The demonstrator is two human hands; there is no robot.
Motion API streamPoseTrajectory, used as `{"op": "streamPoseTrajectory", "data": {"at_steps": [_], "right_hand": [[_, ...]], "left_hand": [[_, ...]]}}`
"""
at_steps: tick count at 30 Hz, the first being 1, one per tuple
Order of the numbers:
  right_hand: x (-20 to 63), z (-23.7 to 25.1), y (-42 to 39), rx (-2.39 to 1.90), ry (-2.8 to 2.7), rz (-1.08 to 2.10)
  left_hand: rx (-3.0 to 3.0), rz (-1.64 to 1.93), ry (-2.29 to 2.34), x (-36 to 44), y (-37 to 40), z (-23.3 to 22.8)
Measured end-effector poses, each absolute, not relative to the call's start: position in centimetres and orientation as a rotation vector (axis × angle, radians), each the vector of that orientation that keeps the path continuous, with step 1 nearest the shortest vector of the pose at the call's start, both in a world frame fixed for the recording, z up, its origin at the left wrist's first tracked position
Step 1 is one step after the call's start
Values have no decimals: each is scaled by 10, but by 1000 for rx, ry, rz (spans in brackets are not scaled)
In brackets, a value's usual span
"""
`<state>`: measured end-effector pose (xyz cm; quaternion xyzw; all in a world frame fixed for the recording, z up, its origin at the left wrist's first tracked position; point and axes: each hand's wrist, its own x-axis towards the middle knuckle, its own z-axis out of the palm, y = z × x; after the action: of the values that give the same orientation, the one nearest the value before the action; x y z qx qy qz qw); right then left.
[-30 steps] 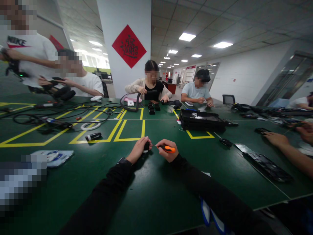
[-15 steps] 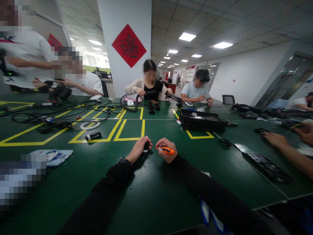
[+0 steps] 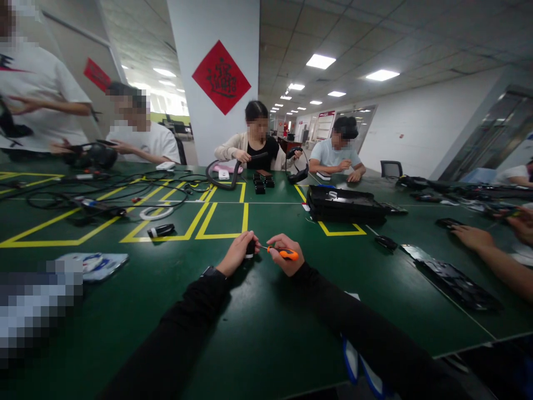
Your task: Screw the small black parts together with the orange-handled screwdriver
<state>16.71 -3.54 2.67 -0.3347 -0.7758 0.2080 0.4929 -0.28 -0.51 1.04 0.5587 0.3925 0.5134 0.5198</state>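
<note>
My left hand (image 3: 236,253) is closed around a small black piece with a white band (image 3: 250,248), and the fingers hide much of it. In my right hand (image 3: 288,254) is an orange and black screwdriver (image 3: 288,254), its thin shaft pointing left at the black piece. Whether the tip touches the piece I cannot tell. Both hands are just above the green table (image 3: 266,328). A similar black piece with a white band (image 3: 161,230) lies on the table to the left.
A black tray (image 3: 345,204) stands beyond my right hand. At the left are black cables (image 3: 100,183) and a white ring of cable (image 3: 156,212). A black panel (image 3: 453,280) lies at the right, near another person's hand (image 3: 470,239). Several people sit or stand around the table.
My right hand's fingers have shifted on the screwdriver, loosening slightly around the handle. My left hand keeps its hold. Across the table, a person has turned the black headset-like thing they hold.
</note>
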Motion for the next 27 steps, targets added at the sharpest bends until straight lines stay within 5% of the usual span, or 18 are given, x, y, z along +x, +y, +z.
{"op": "streamPoseTrajectory", "data": {"at_steps": [16, 27], "right_hand": [[168, 24, -33, -745, -1816, 592], [165, 31, -36, -603, -1972, 382]], "left_hand": [[1372, 1224, 939, -3, -7, 13], [1301, 1249, 895, -4, -1, 6]]}}
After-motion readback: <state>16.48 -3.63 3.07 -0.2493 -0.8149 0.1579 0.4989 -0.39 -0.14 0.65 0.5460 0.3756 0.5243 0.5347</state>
